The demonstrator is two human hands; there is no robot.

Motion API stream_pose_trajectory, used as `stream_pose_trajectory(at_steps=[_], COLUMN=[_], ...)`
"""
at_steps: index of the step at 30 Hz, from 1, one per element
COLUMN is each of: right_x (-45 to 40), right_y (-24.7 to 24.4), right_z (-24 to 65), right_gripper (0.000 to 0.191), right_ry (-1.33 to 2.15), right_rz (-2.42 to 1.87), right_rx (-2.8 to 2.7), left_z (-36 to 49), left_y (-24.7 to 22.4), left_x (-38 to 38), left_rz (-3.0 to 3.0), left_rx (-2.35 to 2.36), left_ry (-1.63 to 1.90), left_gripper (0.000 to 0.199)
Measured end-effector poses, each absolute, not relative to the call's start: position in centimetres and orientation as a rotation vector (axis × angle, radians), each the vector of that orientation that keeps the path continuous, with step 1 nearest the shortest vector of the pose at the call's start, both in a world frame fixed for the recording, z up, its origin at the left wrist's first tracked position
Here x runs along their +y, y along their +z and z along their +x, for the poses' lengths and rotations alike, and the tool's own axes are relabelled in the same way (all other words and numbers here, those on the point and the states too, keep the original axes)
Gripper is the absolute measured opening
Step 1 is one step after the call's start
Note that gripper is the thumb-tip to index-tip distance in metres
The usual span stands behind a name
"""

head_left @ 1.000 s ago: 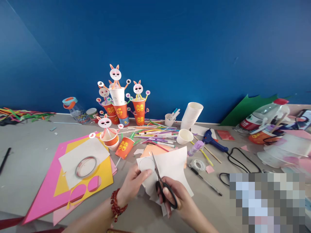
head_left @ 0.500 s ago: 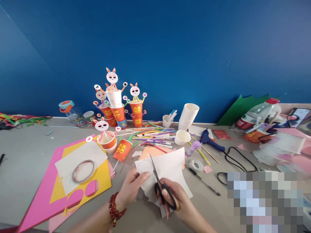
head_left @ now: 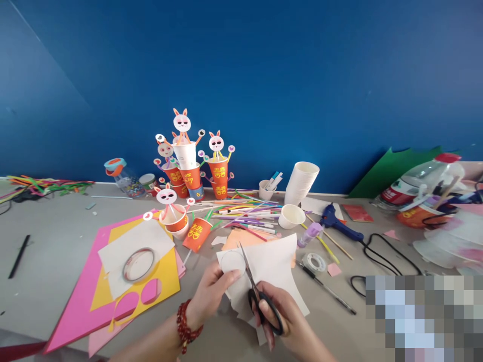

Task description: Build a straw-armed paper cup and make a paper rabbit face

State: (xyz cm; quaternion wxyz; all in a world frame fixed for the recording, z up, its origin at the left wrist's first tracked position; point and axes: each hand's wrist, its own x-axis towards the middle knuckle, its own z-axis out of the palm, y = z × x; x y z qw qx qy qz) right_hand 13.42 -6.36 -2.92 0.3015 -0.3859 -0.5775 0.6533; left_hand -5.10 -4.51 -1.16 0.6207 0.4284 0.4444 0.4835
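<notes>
White paper (head_left: 277, 266) sits in the middle of the head view, above the near part of the grey desk (head_left: 68, 221), with a thin round outline (head_left: 231, 261) at its upper left corner. The left hand (head_left: 213, 289) grips that corner, its thumb pressed on top by the lower edge of the outline; a beaded red bracelet (head_left: 183, 324) circles the wrist. The right hand (head_left: 281, 309) is closed around the black handles of the scissors (head_left: 253, 282), whose blades point up and away, just right of the outline. Whether the blades bite into the sheet I cannot tell.

Peach paper (head_left: 245, 238) peeks out behind the sheet. To the left, a tape ring (head_left: 129, 262) lies on a smaller white sheet (head_left: 160, 236), over yellow card (head_left: 171, 281) with round holes and a larger pink sheet (head_left: 75, 311). Behind stand red cups (head_left: 219, 173) bearing paper rabbits; a tipped red cup (head_left: 198, 235) lies nearer. To the right are a purple glue stick (head_left: 310, 235), a clear tape roll (head_left: 314, 262), a pen (head_left: 330, 289) and a blue glue gun (head_left: 339, 225). One white cup (head_left: 292, 217) stands before a leaning stack of white cups (head_left: 301, 183), near the blue wall (head_left: 241, 75).
</notes>
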Motion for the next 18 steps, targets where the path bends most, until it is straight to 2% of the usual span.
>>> stream_pose_trajectory(at_steps=[5,11,15,18], right_x=[-6.4,-6.7,-6.7,-6.7], right_y=[-3.3,-3.3,-3.2,-3.6], right_z=[13.5,13.7,13.9,13.9], right_gripper=[0.062,0.064,0.062,0.062], right_ry=[1.758,1.679,1.651,1.635], right_rz=[-1.007,-0.991,-0.919,-0.914], right_rx=[-1.543,-1.584,-1.596,-1.593], left_z=[-4.9,-5.5,-5.7,-6.0], left_y=[-1.1,-1.6,-2.1,-1.6], left_x=[-4.4,-5.6,-6.0,-5.0], left_rz=[1.044,1.46,1.394,1.375], left_rx=[1.024,1.011,0.916,0.895], left_ry=[1.11,1.151,1.203,1.255], left_gripper=[0.036,0.033,0.046,0.045])
